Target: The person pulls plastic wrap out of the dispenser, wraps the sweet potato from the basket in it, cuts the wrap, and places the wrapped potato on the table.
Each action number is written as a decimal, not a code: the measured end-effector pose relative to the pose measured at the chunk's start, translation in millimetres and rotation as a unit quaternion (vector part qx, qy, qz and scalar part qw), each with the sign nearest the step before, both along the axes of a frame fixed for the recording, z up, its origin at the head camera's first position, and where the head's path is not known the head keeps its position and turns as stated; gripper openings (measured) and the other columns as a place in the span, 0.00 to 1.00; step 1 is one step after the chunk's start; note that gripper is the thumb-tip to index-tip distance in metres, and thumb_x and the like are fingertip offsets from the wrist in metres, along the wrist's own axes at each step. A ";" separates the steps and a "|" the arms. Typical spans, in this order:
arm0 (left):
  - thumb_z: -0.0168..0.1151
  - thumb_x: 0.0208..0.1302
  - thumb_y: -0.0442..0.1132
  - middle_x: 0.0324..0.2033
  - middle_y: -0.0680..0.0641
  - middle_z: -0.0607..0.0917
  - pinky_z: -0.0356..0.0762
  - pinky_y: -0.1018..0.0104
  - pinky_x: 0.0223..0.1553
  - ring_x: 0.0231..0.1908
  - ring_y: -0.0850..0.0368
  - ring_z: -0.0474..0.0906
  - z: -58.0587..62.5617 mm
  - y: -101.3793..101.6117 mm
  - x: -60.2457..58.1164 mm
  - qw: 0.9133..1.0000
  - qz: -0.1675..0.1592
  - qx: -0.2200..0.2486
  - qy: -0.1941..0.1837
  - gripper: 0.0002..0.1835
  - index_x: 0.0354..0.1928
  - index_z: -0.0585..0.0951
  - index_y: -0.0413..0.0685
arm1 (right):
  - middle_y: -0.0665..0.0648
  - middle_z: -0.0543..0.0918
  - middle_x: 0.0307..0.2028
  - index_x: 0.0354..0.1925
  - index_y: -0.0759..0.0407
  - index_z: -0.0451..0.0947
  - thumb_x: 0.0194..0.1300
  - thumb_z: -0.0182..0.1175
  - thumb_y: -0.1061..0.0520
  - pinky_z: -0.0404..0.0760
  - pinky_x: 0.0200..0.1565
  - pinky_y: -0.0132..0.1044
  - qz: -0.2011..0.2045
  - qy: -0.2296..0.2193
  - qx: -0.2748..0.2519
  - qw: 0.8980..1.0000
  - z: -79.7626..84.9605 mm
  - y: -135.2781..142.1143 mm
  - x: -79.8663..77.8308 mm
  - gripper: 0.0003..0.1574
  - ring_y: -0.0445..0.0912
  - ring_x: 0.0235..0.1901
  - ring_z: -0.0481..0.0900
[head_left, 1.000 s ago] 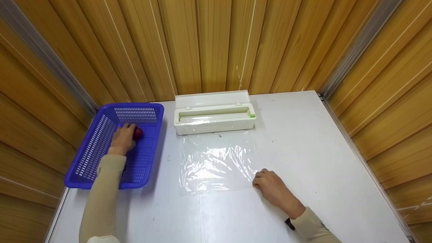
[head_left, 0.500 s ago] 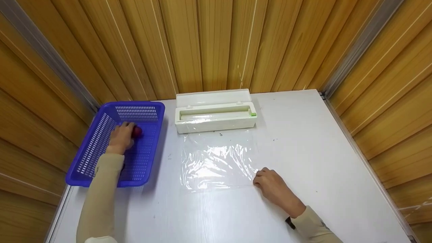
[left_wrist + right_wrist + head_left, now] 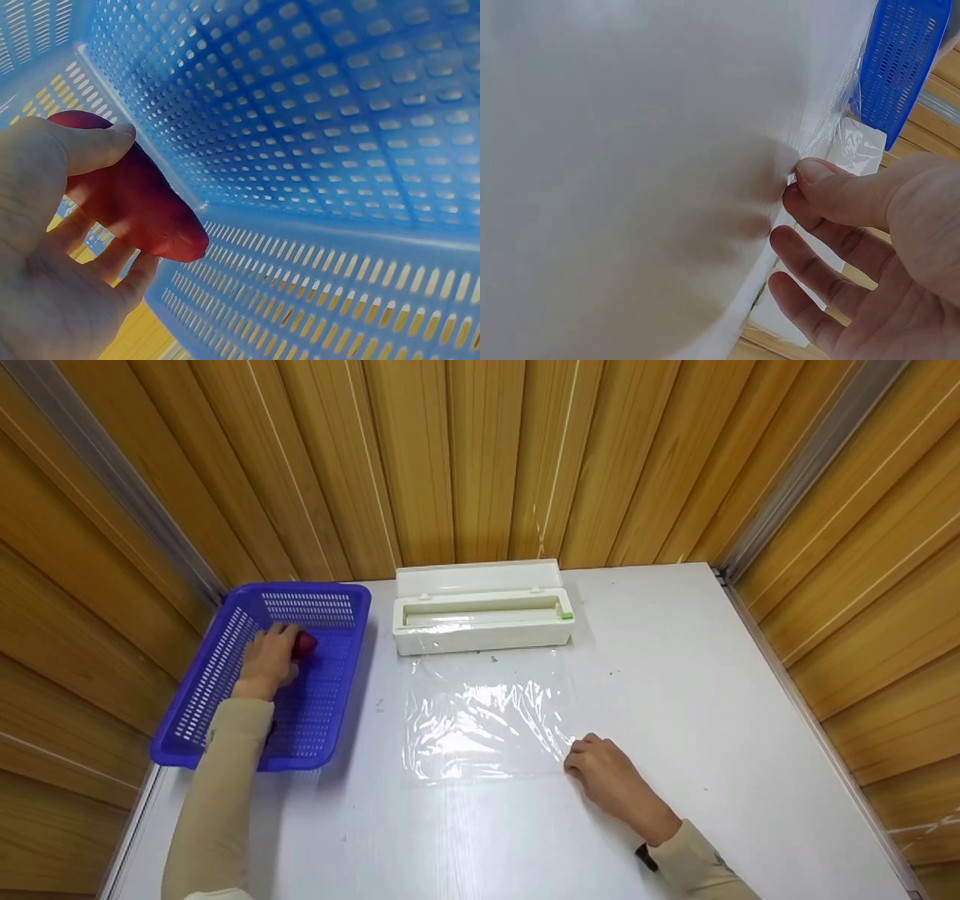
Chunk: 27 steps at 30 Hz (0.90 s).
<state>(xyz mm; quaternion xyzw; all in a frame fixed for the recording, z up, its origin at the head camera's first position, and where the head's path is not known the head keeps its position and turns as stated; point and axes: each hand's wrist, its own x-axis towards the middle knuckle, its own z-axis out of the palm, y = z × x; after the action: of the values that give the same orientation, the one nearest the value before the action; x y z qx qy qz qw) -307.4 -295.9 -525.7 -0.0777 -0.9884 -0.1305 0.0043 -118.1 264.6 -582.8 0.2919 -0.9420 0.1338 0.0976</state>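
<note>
My left hand (image 3: pixel 268 660) is down inside the blue plastic basket (image 3: pixel 341 697). It grips a smooth, oblong dark red vegetable (image 3: pixel 142 196) with a tapered tip; the thumb lies across its upper side and the fingers curl beneath. In the head view the hand covers most of that red piece (image 3: pixel 304 645). A sheet of clear plastic wrap (image 3: pixel 480 727) stretches toward me from a white dispenser box (image 3: pixel 484 641) whose lid stands up at the back. At the sheet's near right corner, my right hand (image 3: pixel 615 784) pinches the film between thumb and forefinger, close over the tabletop.
Both the basket and the dispenser stand on a white table (image 3: pixel 675 675), near its back edge. Wood-look panel walls (image 3: pixel 480 457) rise behind and at both sides. A green piece (image 3: pixel 565 616) sits at the right end of the dispenser.
The left hand and the red vegetable have shifted slightly toward the back of the basket. The right hand stays at the wrap's corner. The whole head view drifts slightly.
</note>
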 end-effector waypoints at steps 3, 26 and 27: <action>0.66 0.64 0.26 0.64 0.23 0.74 0.69 0.21 0.62 0.60 0.18 0.72 3.0 0.1 1.5 1.000 -0.002 0.000 0.011 0.31 0.70 0.72 0.35 | 0.50 0.87 0.31 0.30 0.56 0.89 0.59 0.74 0.69 0.80 0.37 0.41 -0.001 0.004 -0.002 1.000 0.7 0.0 -0.2 0.09 0.47 0.36 0.81; 0.68 0.62 0.26 0.65 0.24 0.75 0.70 0.23 0.63 0.61 0.20 0.72 31.3 7.6 13.9 0.999 -0.015 -0.009 0.029 0.36 0.72 0.70 0.36 | 0.50 0.87 0.32 0.31 0.55 0.89 0.60 0.74 0.69 0.80 0.38 0.41 -0.008 -0.015 0.005 1.000 1.7 0.1 0.0 0.09 0.47 0.36 0.81; 0.68 0.62 0.26 0.65 0.24 0.75 0.69 0.23 0.63 0.61 0.20 0.72 32.1 8.4 14.6 0.999 -0.016 -0.009 0.030 0.36 0.73 0.70 0.36 | 0.50 0.87 0.32 0.31 0.56 0.89 0.60 0.74 0.69 0.80 0.38 0.41 -0.008 -0.018 0.005 1.000 1.7 0.0 0.1 0.09 0.47 0.37 0.81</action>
<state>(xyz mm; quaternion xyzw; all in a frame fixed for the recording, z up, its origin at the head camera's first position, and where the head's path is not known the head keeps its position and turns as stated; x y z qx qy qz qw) -292.9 -287.5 -493.5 -0.0972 -0.9876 -0.1192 0.0312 -118.0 264.7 -581.1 0.2822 -0.9466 0.1337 0.0808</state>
